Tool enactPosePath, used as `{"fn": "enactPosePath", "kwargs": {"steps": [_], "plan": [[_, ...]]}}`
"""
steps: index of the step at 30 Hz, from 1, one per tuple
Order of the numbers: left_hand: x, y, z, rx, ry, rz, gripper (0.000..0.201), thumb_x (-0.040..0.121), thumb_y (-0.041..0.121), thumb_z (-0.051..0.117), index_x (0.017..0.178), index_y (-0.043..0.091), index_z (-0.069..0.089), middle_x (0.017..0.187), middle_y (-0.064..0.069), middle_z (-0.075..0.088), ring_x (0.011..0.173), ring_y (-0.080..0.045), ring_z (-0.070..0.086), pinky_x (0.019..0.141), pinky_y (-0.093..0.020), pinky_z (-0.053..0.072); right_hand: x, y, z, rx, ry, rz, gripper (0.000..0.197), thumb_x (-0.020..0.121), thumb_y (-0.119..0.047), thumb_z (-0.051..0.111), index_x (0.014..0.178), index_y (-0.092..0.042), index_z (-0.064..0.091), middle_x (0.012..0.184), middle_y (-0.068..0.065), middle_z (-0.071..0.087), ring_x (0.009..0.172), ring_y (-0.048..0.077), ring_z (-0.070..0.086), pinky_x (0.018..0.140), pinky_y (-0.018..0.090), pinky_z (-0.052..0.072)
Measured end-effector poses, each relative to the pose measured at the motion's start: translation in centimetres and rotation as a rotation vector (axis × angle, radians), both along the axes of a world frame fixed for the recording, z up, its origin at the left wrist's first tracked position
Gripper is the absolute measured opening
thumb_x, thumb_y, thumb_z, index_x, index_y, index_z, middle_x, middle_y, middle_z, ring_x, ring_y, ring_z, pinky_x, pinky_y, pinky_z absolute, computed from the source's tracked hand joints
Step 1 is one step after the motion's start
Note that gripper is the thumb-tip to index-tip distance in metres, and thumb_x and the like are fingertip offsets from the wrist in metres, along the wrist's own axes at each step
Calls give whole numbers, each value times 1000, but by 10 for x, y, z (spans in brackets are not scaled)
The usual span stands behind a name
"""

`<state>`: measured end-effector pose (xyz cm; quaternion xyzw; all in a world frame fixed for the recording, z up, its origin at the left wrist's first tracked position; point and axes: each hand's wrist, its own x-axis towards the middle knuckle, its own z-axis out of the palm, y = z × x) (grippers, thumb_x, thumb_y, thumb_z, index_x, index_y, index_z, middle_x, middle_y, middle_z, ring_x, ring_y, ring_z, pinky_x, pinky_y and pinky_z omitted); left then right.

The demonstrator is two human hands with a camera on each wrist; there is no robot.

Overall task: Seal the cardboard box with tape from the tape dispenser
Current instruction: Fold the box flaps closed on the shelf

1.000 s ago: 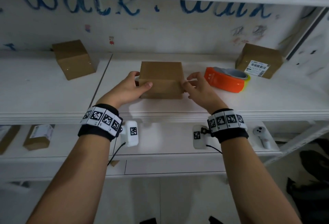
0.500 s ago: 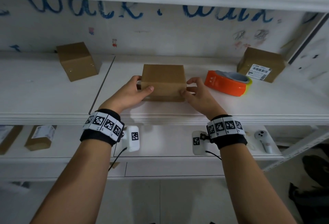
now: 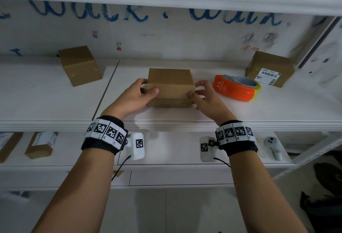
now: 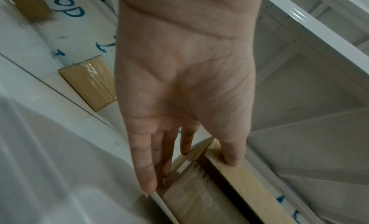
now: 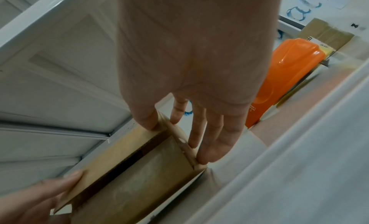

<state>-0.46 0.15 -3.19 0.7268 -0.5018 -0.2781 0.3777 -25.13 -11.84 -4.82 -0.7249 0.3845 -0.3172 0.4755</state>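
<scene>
A small brown cardboard box [image 3: 171, 84] stands mid-shelf, near the front edge. My left hand [image 3: 142, 92] grips its left end, thumb on the near flap and fingers round the side. My right hand [image 3: 201, 94] holds the right end the same way. In the left wrist view, my left hand [image 4: 195, 170] presses its thumb on the box [image 4: 249, 184] flap, with a dark gap beside it. The right wrist view shows my right hand [image 5: 175, 140] pinching the box [image 5: 139, 172] corner. The orange tape dispenser [image 3: 235, 89] [image 5: 289, 69] lies just right of my right hand, untouched.
A plain brown box [image 3: 81, 65] sits at the back left, a labelled box [image 3: 270, 68] at the back right behind the dispenser. The white shelf [image 3: 55, 123] has a wall close behind. The lower shelf holds a labelled parcel [image 3: 40, 144] and a white controller [image 3: 272, 145].
Both hands stay on the box ends. The right hand's fingers have drawn in closer against the right edge. The dispenser has not moved.
</scene>
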Motion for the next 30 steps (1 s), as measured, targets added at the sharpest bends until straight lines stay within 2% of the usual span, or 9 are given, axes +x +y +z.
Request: {"fn": "enactPosePath", "kwargs": {"steps": [4,7,9,11,15,18,22,27,30], "plan": [[0,4,13,9,-39,24,81,89,79,52,150,27,46,118,4,68,105,-18,71,99,-48,56,-1,0,11,-37,15,-29,29,97,-42,63,120,-29,51,115,4,69,92,22,74,78,41,63],[-6,9,25,-22,-20,46,64,98,74,42,138,27,57,109,0,71,96,-18,73,93,-47,60,-2,2,22,-69,13,-48,31,101,-47,56,122,-25,53,113,5,68,88,22,74,61,23,56],[-10,14,33,-23,-12,60,63,100,74,35,132,26,62,106,-3,73,91,-19,75,91,-44,61,-5,3,29,-99,13,-69,37,103,-51,50,125,-21,55,111,5,68,82,22,75,57,17,52],[-11,18,37,-24,10,84,74,98,79,29,129,23,66,96,-6,77,82,-21,78,90,-46,61,-7,4,34,-134,1,-75,47,104,-55,44,127,-16,57,108,7,69,78,23,74,57,17,50],[-14,21,40,-42,49,107,85,98,80,26,104,10,75,76,-9,78,70,-26,78,87,-46,63,-8,3,40,-191,18,-80,57,105,-58,37,123,-10,61,101,6,70,74,19,72,53,14,48],[-16,22,39,-10,5,92,85,99,76,31,92,3,74,69,-9,78,66,-23,78,84,-37,62,-8,2,38,-188,74,-79,62,103,-63,38,119,-10,65,96,6,72,69,17,73,59,22,49],[-17,19,37,9,-18,111,82,99,75,35,91,4,75,66,-8,77,61,-22,77,74,-32,62,-6,4,31,-189,111,-90,65,100,-68,39,111,-11,68,87,8,74,68,18,74,61,27,51],[-22,18,31,19,-76,179,77,100,75,29,93,11,71,72,-8,76,62,-21,75,62,-27,55,-8,5,25,-149,140,-72,66,101,-67,36,106,-10,67,92,13,73,74,18,74,64,31,54],[-19,20,24,-16,-89,191,74,98,79,27,112,19,68,96,-4,73,81,-22,74,77,-34,57,-10,7,23,-119,124,-77,62,103,-63,35,112,-11,66,99,9,72,78,19,72,60,24,50]]}}
